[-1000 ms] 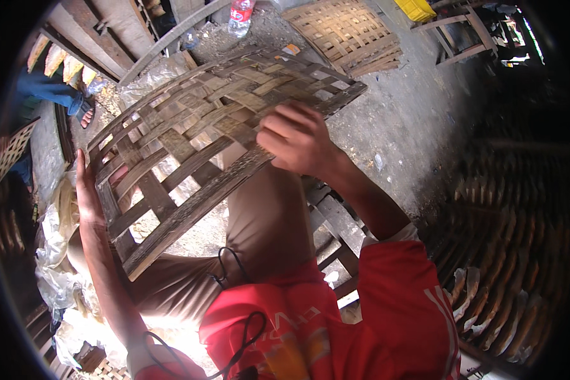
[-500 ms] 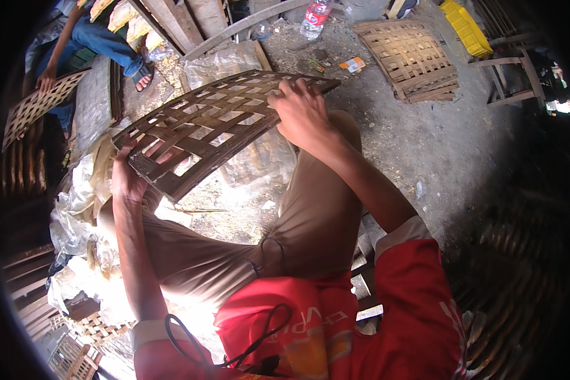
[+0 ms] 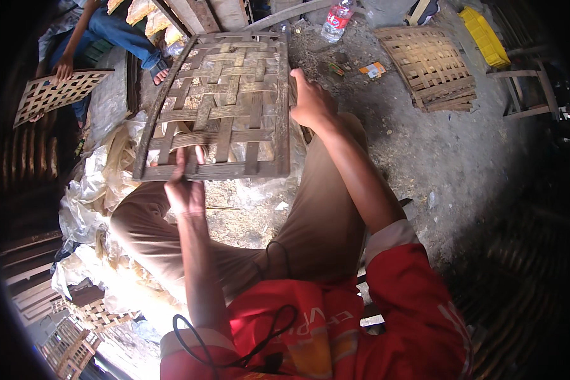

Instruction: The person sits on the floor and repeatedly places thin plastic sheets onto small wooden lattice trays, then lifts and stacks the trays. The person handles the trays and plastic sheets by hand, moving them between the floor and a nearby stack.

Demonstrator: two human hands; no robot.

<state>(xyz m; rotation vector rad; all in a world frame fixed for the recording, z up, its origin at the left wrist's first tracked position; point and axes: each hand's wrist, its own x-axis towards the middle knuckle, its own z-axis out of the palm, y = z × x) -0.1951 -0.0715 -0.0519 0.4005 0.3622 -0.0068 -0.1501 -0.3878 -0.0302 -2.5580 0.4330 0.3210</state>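
Note:
A woven bamboo panel (image 3: 282, 136) with a dark rectangular frame is held tilted above my lap, its open lattice facing me. My left hand (image 3: 187, 193) grips the near edge from below, with fingers showing through the gaps. At the panel's right edge is my right hand (image 3: 313, 104), thumb raised beside the frame and the other fingers curled in against it, partly hidden. My right knee lies just below that hand.
A stack of woven panels (image 3: 427, 66) lies on the floor ahead right, near a yellow crate (image 3: 483, 38) and a wooden frame (image 3: 541, 88). A plastic bottle (image 3: 337, 22) stands ahead. Crumpled plastic sheeting (image 3: 98, 196) is at left. Another person's hand (image 3: 64, 66) holds a similar panel (image 3: 44, 98).
The panel has turned and tipped up, its lattice now facing me more fully. My left hand has moved right along the near edge; my right hand has gone from the top to the side edge.

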